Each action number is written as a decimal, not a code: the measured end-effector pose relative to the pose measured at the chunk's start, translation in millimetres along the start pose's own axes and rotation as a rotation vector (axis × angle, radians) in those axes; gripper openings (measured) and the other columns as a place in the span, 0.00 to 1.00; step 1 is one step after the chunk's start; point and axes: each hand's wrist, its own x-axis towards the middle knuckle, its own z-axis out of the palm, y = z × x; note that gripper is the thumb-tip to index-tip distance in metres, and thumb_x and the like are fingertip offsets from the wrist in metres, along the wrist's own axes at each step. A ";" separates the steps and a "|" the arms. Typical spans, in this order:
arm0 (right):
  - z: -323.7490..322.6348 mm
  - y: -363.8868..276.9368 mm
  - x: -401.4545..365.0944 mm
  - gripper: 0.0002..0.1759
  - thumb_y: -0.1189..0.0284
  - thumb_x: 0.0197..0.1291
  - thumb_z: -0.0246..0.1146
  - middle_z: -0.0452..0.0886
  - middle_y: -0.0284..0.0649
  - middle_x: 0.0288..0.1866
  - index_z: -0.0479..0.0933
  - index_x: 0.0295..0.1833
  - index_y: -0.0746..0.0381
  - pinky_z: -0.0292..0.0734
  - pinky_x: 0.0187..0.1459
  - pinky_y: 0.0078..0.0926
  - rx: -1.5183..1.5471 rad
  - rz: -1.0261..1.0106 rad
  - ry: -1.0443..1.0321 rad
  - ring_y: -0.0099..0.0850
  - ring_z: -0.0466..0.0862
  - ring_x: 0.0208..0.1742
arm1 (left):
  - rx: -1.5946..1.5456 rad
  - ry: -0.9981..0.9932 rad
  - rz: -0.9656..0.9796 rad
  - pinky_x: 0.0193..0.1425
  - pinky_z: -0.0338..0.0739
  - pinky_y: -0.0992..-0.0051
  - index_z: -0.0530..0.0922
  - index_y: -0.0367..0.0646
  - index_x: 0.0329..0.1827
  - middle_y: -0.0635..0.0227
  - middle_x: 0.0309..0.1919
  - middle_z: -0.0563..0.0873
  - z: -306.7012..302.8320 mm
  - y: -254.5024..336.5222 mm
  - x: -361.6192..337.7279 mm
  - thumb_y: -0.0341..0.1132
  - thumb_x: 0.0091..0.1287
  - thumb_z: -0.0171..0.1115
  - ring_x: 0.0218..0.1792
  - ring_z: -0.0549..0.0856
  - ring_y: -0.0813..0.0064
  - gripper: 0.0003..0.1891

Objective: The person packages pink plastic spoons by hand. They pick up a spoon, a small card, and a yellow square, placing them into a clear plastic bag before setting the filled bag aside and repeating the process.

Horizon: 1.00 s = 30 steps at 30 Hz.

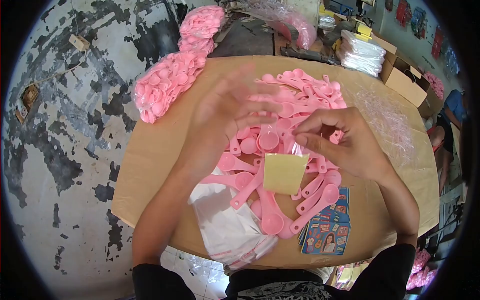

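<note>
My right hand [345, 142] pinches the top of a small clear bag that hangs over the heap. In the lower part of the bag a pale yellow card [285, 173] shows, with pink plastic above it. My left hand [232, 107] is raised left of the bag, blurred, its fingers spread and holding nothing. Below and behind both hands lies a large heap of pink measuring spoons [300, 95]. White plastic bags [225, 225] lie at the lower left of the heap, and a stack of blue printed cards [327, 235] at its lower right.
The round table is covered with brown cardboard [155, 165]. Filled bags of pink spoons [170, 80] stand at the back left. Clear plastic wrap [387, 120] lies at the right. Stacked clear bags [361, 52] and an open carton [405, 77] are behind. A person [447, 125] sits at far right.
</note>
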 end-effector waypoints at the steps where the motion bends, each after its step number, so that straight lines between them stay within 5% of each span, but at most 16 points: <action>1: -1.2 1.1 1.9 0.07 0.72 0.63 0.64 0.84 0.34 0.31 0.82 0.43 0.64 0.71 0.29 0.16 0.017 0.010 0.027 0.15 0.80 0.30 | 0.132 -0.066 -0.095 0.52 0.83 0.68 0.72 0.36 0.63 0.58 0.51 0.82 1.5 -1.3 -0.7 0.39 0.75 0.51 0.47 0.86 0.68 0.19; 3: -0.9 6.6 3.7 0.08 0.71 0.64 0.65 0.84 0.32 0.31 0.82 0.44 0.63 0.71 0.29 0.15 0.047 0.009 0.071 0.14 0.79 0.29 | 0.403 -0.190 -0.281 0.53 0.82 0.70 0.72 0.37 0.65 0.59 0.52 0.82 5.9 -4.4 -8.2 0.38 0.75 0.52 0.50 0.85 0.71 0.20; 7: 0.0 13.2 3.0 0.09 0.71 0.63 0.66 0.84 0.31 0.32 0.82 0.45 0.64 0.71 0.30 0.14 0.126 0.071 0.078 0.12 0.77 0.29 | 0.217 -0.064 -0.365 0.49 0.83 0.75 0.73 0.38 0.65 0.64 0.51 0.83 12.3 -17.6 -11.5 0.38 0.76 0.51 0.47 0.85 0.75 0.19; 14: -11.5 24.2 4.2 0.08 0.78 0.61 0.66 0.85 0.34 0.34 0.82 0.46 0.67 0.77 0.39 0.16 0.277 0.021 -0.082 0.16 0.80 0.37 | 0.307 -0.038 -0.319 0.38 0.85 0.79 0.73 0.41 0.65 0.66 0.47 0.84 19.1 -25.5 -15.8 0.40 0.77 0.48 0.44 0.86 0.77 0.19; 20: -12.0 20.3 4.1 0.11 0.76 0.63 0.64 0.87 0.39 0.44 0.82 0.51 0.66 0.79 0.47 0.19 0.298 0.059 0.003 0.19 0.82 0.42 | 0.323 -0.109 -0.286 0.38 0.86 0.78 0.76 0.40 0.60 0.67 0.47 0.84 14.1 -21.2 -10.8 0.36 0.76 0.50 0.46 0.85 0.78 0.15; 25: -12.5 33.0 4.8 0.13 0.84 0.58 0.61 0.87 0.38 0.40 0.84 0.47 0.64 0.78 0.46 0.22 0.165 -0.129 0.015 0.22 0.83 0.41 | 0.424 -0.239 -0.122 0.47 0.81 0.78 0.79 0.39 0.54 0.67 0.46 0.84 -3.5 -32.4 -5.2 0.30 0.73 0.53 0.46 0.84 0.79 0.11; 30: -21.9 37.9 8.6 0.17 0.87 0.47 0.60 0.86 0.36 0.34 0.86 0.41 0.60 0.76 0.46 0.29 -0.105 -0.382 -0.047 0.30 0.81 0.39 | 0.401 -0.222 -0.203 0.50 0.78 0.78 0.79 0.38 0.51 0.68 0.45 0.83 -3.2 -24.9 -6.7 0.27 0.72 0.52 0.45 0.83 0.79 0.10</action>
